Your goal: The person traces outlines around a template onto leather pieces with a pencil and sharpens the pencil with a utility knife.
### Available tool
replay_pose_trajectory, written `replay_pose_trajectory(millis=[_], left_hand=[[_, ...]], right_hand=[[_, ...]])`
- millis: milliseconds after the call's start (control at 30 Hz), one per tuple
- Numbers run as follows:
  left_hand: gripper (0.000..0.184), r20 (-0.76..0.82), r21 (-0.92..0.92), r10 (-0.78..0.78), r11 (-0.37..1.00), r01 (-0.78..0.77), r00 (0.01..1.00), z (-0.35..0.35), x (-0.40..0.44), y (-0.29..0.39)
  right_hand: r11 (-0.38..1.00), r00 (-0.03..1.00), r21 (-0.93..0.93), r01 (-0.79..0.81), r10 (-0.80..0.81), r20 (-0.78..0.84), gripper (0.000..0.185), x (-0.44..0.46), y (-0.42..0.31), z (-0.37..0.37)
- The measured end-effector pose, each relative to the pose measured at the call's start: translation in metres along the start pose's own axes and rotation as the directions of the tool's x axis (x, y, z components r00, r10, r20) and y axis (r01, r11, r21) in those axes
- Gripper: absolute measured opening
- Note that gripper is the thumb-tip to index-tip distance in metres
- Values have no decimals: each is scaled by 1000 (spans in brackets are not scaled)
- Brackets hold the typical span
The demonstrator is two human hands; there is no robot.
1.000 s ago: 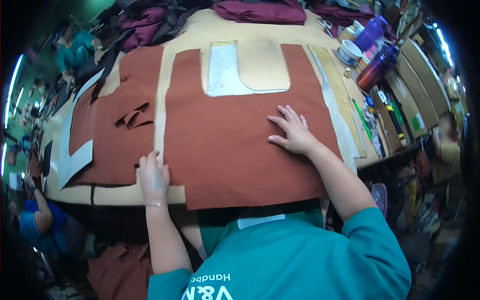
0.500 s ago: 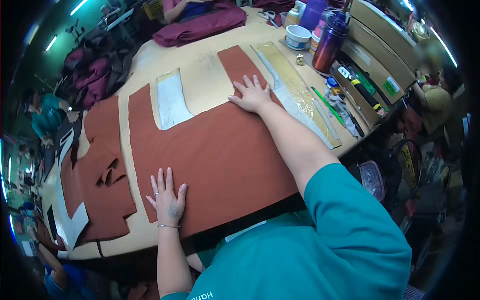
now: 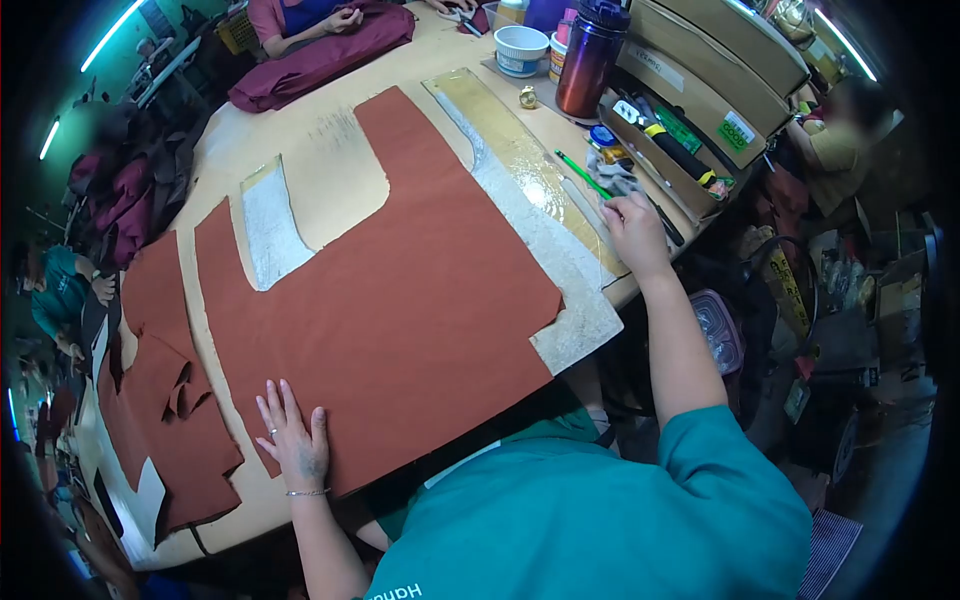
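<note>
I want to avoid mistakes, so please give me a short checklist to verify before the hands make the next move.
1. Left hand flat on the large brown cloth: ok, near its lower left edge.
2. Large cloth free of big folds: ok, where it is visible.
3. Pale sheet fully covered by the cloth: not ok, it shows past the right edge.
4. Second brown cloth apart from the large one: ok, a strip of table shows between them.
5. Right hand gripping the green pen: cannot tell, the fingers are at its near end.
6. Bottle off the cloth: ok, it stands beyond it.
</note>
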State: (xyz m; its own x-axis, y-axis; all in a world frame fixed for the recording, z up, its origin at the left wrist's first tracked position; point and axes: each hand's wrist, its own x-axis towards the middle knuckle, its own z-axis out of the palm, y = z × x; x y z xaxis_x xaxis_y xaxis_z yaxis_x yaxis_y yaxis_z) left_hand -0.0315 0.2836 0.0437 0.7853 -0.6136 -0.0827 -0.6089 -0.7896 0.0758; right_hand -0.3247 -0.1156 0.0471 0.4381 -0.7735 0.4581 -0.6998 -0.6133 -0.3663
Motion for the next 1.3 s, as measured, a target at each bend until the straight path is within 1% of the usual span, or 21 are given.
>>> replay_pose_trajectory(millis=[167,267,467,567,633,667,700,767,800,833,867,900,967,1000,1067,1100,1133,1200,1233,1267,1300], left_hand=[[62,-12,-7,-17,1000,17,1000,1,-2,0],[62,-19,-1,-23,1000,23,1000,-1,-2,2],[63,-31,-5,-31,1000,30,999,-1,-2,4],[60,-76,-22,-19,1000,17,997,-2,-3,5],[55,-116,-82,30,996,-40,993,0,1,-5],[50,-133,-184,3,983,-28,991,-4,6,-7],[44,-194,-182,18,982,-54,981,-12,16,-10],[37,-417,-252,59,951,-178,907,-15,52,-30],[32,-529,-306,62,917,-258,846,-21,75,-38],[33,-570,-370,18,887,-276,822,-18,104,-53],[36,-402,-548,-108,824,-145,909,-47,116,-46],[43,-347,-491,-169,871,-25,922,-41,148,-65],[54,-266,-434,-208,898,75,941,-37,189,-77],[56,-246,-337,-169,938,80,954,-30,198,-76],[64,-184,-139,-75,989,49,980,-17,218,-48],[69,41,-144,-177,973,181,983,-49,193,-4],[69,-1,-115,-158,981,157,987,-47,183,10],[69,-100,-142,-159,979,144,982,-57,137,43],[70,-95,-157,-171,975,155,981,-58,112,51],[74,-53,-166,-193,969,182,980,-54,89,53],[77,-1,-149,-170,975,168,986,-46,65,49]], right_hand=[[989,998,-148,0,-9,-59,12,8,10,12],[985,993,-174,12,-32,-113,13,13,19,25],[973,994,-208,-102,91,-60,17,23,15,26],[981,988,-192,13,-42,-147,19,26,-6,22],[990,993,-103,94,-100,-57,21,30,-11,31],[996,999,-73,55,-55,1,22,32,-22,31],[994,991,-104,-18,32,133,27,36,-24,36],[975,988,-223,-1,34,147,33,35,-34,42],[972,992,-233,-14,43,118,36,32,-41,45],[967,994,-251,-34,58,88,39,29,-44,46],[965,995,-260,-39,61,74,41,27,-44,48],[961,996,-271,-51,69,58,44,25,-43,51],[957,996,-280,-73,83,24,49,25,-40,55],[953,994,-288,-95,108,29,49,26,-42,58],[931,984,-329,-156,176,30,47,26,-52,51],[934,987,-333,-128,154,54,46,26,-46,54],[933,988,-344,-108,139,67,45,27,-36,58],[950,990,-287,-120,138,43,43,25,-40,55],[952,986,-274,-139,158,48,43,25,-45,52],[954,983,-257,-152,172,57,44,26,-48,49],[953,986,-266,-145,161,36,43,27,-48,47]])
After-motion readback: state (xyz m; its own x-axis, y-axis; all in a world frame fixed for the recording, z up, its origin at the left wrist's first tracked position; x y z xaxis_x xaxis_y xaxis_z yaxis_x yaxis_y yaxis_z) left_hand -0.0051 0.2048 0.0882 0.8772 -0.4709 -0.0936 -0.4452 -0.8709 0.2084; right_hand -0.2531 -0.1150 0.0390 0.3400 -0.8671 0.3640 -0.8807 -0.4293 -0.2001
